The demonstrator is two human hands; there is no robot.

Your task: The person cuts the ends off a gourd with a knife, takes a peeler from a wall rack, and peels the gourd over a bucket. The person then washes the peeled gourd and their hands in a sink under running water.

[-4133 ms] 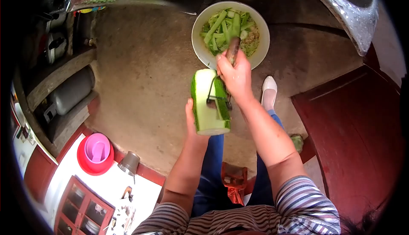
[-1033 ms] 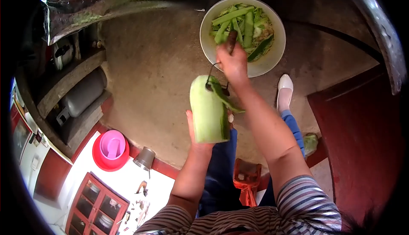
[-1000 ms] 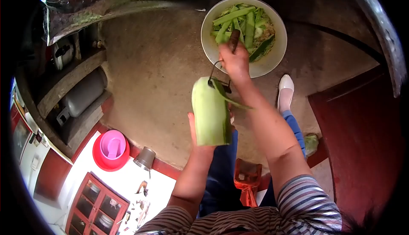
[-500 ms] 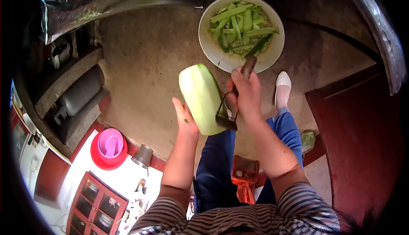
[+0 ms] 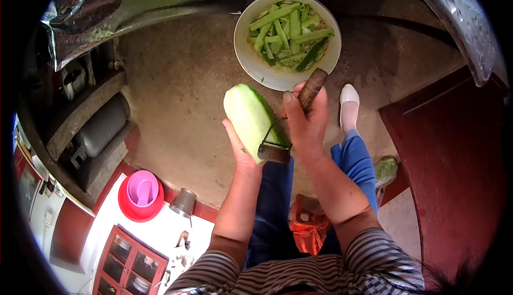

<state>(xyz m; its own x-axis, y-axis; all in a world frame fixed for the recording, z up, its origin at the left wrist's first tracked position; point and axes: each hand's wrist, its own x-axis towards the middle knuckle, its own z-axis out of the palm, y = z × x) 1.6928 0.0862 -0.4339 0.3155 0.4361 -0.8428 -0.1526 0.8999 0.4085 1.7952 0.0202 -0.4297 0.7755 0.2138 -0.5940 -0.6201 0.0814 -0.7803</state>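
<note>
My left hand [image 5: 245, 153] is wrapped round the lower left side of a large, long gourd [image 5: 245, 110]. Most of the gourd's visible face is peeled pale green, while a dark green strip of skin runs down its right side. In my right hand [image 5: 310, 124] is a peeler [image 5: 313, 88] with a thick brown wooden handle and a wire frame. Its metal blade end lies against or just over the gourd's lower right. Ahead on the floor, a white basin [image 5: 246, 62] holds green peel strips [image 5: 295, 25] over thin shreds.
A red bag [image 5: 309, 225] sits between my legs. To the left are a red basin [image 5: 128, 209] with a pink one inside, a metal pot [image 5: 183, 201] and a grey gas cylinder [image 5: 104, 129]. A dark red panel [image 5: 443, 161] stands at right.
The gourd has turned in my left hand, so more dark skin shows on its right. My right hand and the peeler have shifted slightly, and the whole view has moved a little.
</note>
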